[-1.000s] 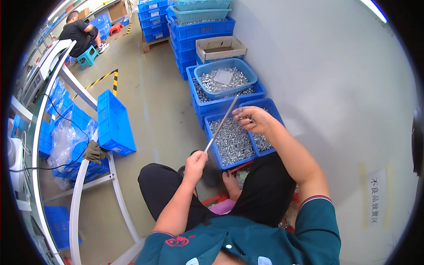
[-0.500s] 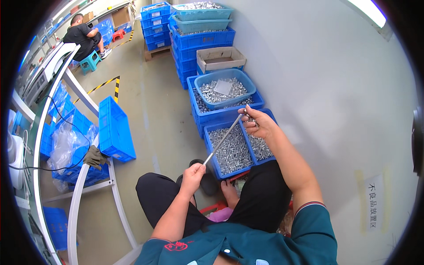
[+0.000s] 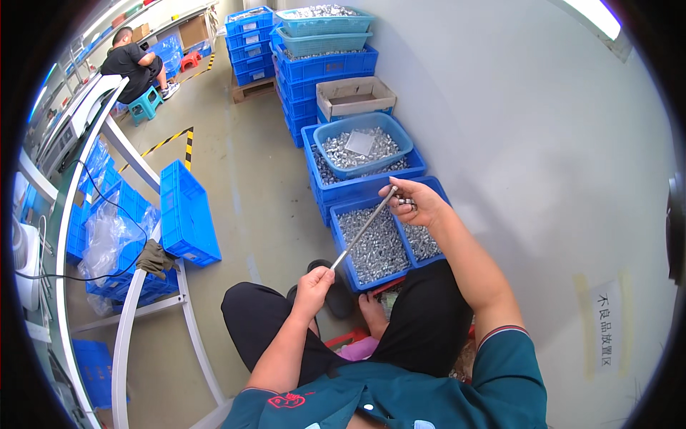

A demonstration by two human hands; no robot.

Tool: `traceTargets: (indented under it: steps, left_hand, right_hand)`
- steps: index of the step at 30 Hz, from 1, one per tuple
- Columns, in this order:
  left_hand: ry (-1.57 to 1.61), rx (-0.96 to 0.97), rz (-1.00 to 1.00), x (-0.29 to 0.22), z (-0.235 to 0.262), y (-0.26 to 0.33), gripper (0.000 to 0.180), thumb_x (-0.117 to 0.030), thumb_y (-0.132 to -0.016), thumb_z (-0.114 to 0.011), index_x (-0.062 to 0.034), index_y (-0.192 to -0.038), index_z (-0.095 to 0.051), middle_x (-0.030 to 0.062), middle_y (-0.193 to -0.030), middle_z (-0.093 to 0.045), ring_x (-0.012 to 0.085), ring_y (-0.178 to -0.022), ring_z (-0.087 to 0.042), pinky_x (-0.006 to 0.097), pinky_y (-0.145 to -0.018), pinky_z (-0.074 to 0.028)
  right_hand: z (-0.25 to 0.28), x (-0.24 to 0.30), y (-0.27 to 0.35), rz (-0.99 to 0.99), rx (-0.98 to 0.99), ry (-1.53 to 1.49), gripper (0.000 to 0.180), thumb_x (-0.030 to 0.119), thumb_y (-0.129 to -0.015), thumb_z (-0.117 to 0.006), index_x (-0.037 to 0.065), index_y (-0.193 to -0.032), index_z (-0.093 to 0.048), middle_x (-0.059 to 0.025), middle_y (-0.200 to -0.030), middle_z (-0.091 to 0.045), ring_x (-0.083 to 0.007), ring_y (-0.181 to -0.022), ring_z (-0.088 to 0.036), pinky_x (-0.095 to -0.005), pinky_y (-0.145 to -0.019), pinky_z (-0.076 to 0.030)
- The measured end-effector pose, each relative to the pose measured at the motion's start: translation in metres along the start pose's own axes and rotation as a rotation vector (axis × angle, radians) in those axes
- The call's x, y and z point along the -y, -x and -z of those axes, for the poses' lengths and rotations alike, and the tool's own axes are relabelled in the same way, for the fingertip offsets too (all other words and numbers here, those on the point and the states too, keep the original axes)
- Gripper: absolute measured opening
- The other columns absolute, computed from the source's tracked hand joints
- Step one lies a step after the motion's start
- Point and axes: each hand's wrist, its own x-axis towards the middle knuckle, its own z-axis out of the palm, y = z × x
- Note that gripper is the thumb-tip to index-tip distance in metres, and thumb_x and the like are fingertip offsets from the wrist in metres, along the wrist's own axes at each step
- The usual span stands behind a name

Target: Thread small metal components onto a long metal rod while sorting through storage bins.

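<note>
Gripping the near end of a thin metal rod, the left hand is closed around it above the lap; the right hand pinches the far end, small metal pieces at its fingertips. Beneath lies a blue bin of small metal parts. Beyond stand a round blue basin and stacked blue crates.

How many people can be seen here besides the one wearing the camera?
1: a person in a black shirt sits on a teal stool at the far top left, beside the long white workbench. Others may be hidden beyond the picture's edge.
</note>
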Motion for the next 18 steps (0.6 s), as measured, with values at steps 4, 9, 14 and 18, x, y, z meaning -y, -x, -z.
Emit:
traceTargets:
  steps: [4, 9, 14, 18]
  left_hand:
    - [-0.006, -0.010, -0.029, -0.001, 0.000, 0.001, 0.024, -0.017, -0.090, -0.053, -0.0032, -0.070, -0.052, -0.0061, -0.063, -0.043, 0.0030, -0.060, -0.037, 0.020, -0.054, -0.032]
    - [0.002, -0.030, -0.018, -0.001, 0.000, 0.000, 0.024, -0.017, -0.090, -0.052, -0.0032, -0.070, -0.052, -0.0062, -0.063, -0.042, 0.0030, -0.060, -0.037, 0.020, -0.054, -0.031]
    - [0.011, -0.041, -0.011, -0.001, -0.002, -0.002, 0.024, -0.016, -0.090, -0.051, -0.0039, -0.069, -0.052, -0.0064, -0.062, -0.041, 0.0027, -0.058, -0.035, 0.020, -0.052, -0.030]
    - [0.062, -0.038, 0.051, 0.001, -0.001, -0.005, 0.025, -0.018, -0.090, -0.052, -0.0057, -0.068, -0.052, -0.0071, -0.060, -0.040, 0.0021, -0.055, -0.034, 0.020, -0.049, -0.028]
  right_hand:
    - [-0.001, -0.001, -0.002, -0.049, 0.015, 0.013, 0.028, 0.030, -0.089, -0.053, 0.004, -0.096, -0.058, 0.0004, -0.065, -0.046, -0.0038, -0.044, -0.034, -0.0154, -0.034, -0.023]
    - [-0.013, -0.006, -0.004, 0.142, -0.184, 0.108, 0.022, 0.025, -0.088, -0.056, 0.004, -0.096, -0.058, 0.0017, -0.065, -0.044, -0.0034, -0.046, -0.033, -0.0158, -0.036, -0.021]
    - [-0.024, -0.012, -0.003, 0.088, -0.192, 0.442, 0.021, 0.021, -0.088, -0.056, 0.004, -0.100, -0.059, 0.0024, -0.066, -0.042, -0.0024, -0.046, -0.030, -0.0164, -0.036, -0.020]
    - [-0.014, -0.011, 0.000, -0.177, -0.065, 0.525, 0.020, 0.017, -0.085, -0.058, 0.001, -0.097, -0.059, -0.0017, -0.071, -0.047, -0.0031, -0.047, -0.032, -0.0167, -0.037, -0.021]
